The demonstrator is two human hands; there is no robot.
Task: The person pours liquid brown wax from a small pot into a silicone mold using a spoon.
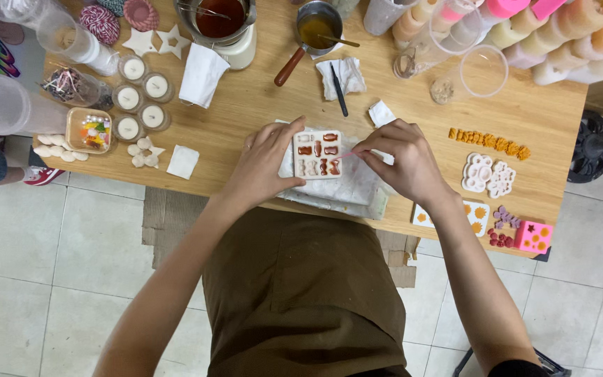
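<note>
At frame centre, the left hand [266,164] is gripping the upright small white mould [317,154]; right hand [400,157] fingers are pinching closed at its right edge.

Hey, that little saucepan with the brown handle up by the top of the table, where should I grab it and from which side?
Grip the saucepan by its brown handle, coming from the near left. The handle slants down-left off the bowl, away from the amber liquid and the stirring tool resting across the rim, so a hand there probably stays clear of both.
</note>
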